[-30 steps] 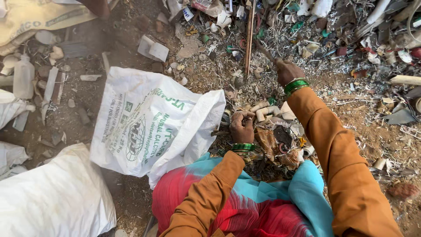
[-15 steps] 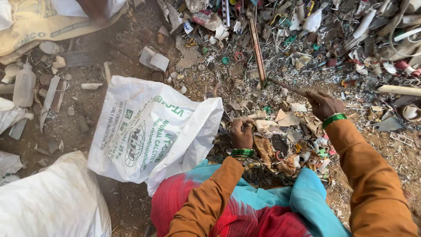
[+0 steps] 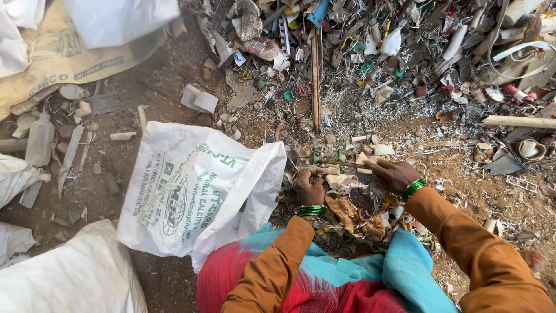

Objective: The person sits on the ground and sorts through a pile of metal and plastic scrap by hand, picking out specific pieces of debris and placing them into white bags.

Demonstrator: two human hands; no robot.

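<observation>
Head view, looking down at a person crouched on bare brown earth at the edge of a scrap heap. The right hand (image 3: 395, 175), with a green bangle at the wrist and an orange sleeve behind it, is closed around one end of a thin brown stick (image 3: 343, 164); the fingers wrap the stick fully, and the stick runs from the grip to the left, almost level, just above the litter. The left hand (image 3: 310, 188), also with green bangles at the wrist, is curled into a loose fist, knuckles up, resting on a small pile of pale scraps and torn brown material (image 3: 347, 211) directly in front of the knees; whether this grip encloses anything cannot be told, as the fingers hide the palm. The free end of the stick lies just above and beside the left hand, and the two hands are near each other with the scrap pile between and below them.

To the left of the left hand, touching the pile's edge, lies a large white woven plastic sack with green print (image 3: 194, 191), its mouth turned toward the hands. A red and turquoise cloth (image 3: 324, 278) covers the person's lap at the bottom. Further white sacks (image 3: 69, 278) lie at lower left, and a tan sack (image 3: 63, 64) at upper left. A dense heap of mixed plastic and pipe fragments (image 3: 417, 52) fills the upper right, well apart from the hands.
</observation>
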